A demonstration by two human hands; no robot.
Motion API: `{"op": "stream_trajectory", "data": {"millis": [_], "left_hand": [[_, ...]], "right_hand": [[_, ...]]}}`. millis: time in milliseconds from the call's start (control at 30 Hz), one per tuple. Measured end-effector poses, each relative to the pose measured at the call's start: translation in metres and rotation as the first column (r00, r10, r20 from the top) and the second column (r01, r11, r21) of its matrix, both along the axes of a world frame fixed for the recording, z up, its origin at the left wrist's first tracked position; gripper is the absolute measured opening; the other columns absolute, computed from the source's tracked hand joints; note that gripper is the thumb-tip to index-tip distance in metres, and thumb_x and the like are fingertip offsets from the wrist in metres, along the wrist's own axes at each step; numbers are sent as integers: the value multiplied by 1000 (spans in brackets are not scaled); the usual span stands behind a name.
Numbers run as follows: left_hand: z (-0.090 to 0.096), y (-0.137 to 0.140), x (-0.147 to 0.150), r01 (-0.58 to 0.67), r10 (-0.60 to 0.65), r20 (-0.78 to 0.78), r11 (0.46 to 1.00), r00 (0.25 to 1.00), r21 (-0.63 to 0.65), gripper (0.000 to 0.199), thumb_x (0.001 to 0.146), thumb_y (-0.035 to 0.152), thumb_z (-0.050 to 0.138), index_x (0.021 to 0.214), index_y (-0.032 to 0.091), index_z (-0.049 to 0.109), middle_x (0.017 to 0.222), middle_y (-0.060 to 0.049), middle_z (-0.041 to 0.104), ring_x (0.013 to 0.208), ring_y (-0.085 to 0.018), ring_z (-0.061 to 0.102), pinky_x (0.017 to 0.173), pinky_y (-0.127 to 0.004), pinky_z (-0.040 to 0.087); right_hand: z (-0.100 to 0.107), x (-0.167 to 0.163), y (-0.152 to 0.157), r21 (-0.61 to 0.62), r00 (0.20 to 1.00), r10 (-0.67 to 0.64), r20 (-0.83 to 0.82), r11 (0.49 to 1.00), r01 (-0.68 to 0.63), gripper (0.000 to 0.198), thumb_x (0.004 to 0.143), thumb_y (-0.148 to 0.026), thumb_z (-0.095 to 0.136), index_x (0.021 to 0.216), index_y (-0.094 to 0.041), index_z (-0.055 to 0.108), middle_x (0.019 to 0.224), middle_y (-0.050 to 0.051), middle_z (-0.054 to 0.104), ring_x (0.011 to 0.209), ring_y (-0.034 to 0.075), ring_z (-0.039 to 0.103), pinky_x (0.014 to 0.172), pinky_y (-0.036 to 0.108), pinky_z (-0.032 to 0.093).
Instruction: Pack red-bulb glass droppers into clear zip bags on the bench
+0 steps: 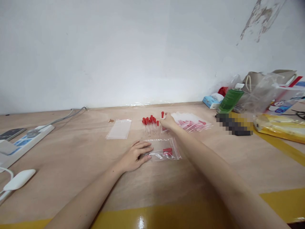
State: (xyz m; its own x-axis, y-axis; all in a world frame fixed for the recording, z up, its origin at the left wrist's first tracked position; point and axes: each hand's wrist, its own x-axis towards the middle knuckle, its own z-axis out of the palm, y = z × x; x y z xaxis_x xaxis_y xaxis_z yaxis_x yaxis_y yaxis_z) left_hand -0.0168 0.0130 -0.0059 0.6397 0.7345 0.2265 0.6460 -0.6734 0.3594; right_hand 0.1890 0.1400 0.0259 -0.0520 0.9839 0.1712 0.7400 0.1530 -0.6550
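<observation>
My left hand (pixel 135 156) lies with its fingers apart at the left end of a clear zip bag (pixel 156 144), its fingertips touching the plastic. Inside that bag are droppers with red bulbs (pixel 167 151), near its zip end. Beyond the bag, my right hand (pixel 168 121) is closed in a pinch on a dropper (pixel 162 114), its red bulb standing up above the fingers. Just left of it lies a group of droppers (pixel 150 122) with red bulbs and clear tubes. To the right of that hand is a pile of packed droppers (pixel 190 125), partly behind the forearm.
A stack of flat bags (pixel 119 129) lies left of the droppers. At far left are a power strip (pixel 28 141) and a white plug (pixel 20 179). A green bottle (pixel 231 99), tissue pack (pixel 212 101) and plastic bags (pixel 257 92) crowd the right side.
</observation>
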Motion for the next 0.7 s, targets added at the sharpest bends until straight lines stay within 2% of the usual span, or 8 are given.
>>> {"op": "stream_trajectory", "data": {"millis": [100, 167, 267, 333, 433, 567, 700], "left_hand": [[0, 0, 0, -3, 3, -4, 1000, 1000, 3, 36, 88, 39, 45, 122, 30, 51, 131, -5, 48, 123, -21, 40, 106, -48, 23], [1, 0, 0, -6, 6, -8, 1000, 1000, 5, 36, 88, 39, 46, 122, 29, 51, 131, -5, 48, 123, -21, 40, 106, -48, 23], [0, 0, 0, -3, 3, -9, 1000, 1000, 6, 36, 88, 38, 46, 122, 29, 51, 131, -5, 48, 122, -21, 41, 106, -48, 24], [0, 1, 0, 1, -1, -1, 1000, 1000, 9, 36, 88, 37, 47, 122, 29, 52, 130, -5, 49, 122, -21, 41, 106, -48, 25], [1, 1, 0, 1, -1, 7, 1000, 1000, 4, 36, 87, 37, 47, 122, 29, 51, 130, -5, 49, 122, -22, 41, 105, -49, 25], [0, 1, -1, 0, 0, 10, 1000, 1000, -8, 36, 87, 37, 47, 122, 30, 51, 130, -5, 49, 122, -22, 41, 105, -49, 24], [0, 1, -1, 1, -1, 11, 1000, 1000, 0, 36, 87, 37, 48, 122, 31, 51, 130, -4, 49, 123, -22, 41, 106, -49, 24]], "right_hand": [[-1, 31, -28, -21, 989, 14, -148, 1000, -17, 55, 73, -18, 38, 126, -13, 27, 53, -5, 54, 42, 12, 53, 43, 21, 43], [-9, 54, -49, -28, 895, 43, -443, 998, -62, 58, 70, -19, 40, 126, -17, 25, 46, -11, 46, 36, 11, 48, 38, 20, 41], [-29, 82, -73, -4, 726, -70, -684, 996, 92, 61, 62, -23, 53, 117, -22, 25, 49, -14, 45, 36, 10, 49, 35, 19, 42], [-42, 91, -81, -4, 643, -120, -756, 984, 179, 62, 57, -25, 63, 107, -24, 26, 54, -13, 48, 41, 11, 53, 39, 22, 48], [-53, 94, -87, -13, 562, -136, -816, 976, 218, 62, 53, -26, 71, 97, -25, 26, 59, -11, 53, 49, 13, 59, 49, 27, 54], [-52, 86, -91, -27, 500, -124, -857, 980, 197, 60, 54, -32, 73, 91, -26, 26, 61, -10, 54, 50, 13, 60, 50, 28, 56], [-48, 79, -99, -53, 476, -101, -874, 992, 114, 59, 55, -37, 72, 90, -26, 26, 64, -11, 54, 51, 12, 61, 52, 28, 55]]}}
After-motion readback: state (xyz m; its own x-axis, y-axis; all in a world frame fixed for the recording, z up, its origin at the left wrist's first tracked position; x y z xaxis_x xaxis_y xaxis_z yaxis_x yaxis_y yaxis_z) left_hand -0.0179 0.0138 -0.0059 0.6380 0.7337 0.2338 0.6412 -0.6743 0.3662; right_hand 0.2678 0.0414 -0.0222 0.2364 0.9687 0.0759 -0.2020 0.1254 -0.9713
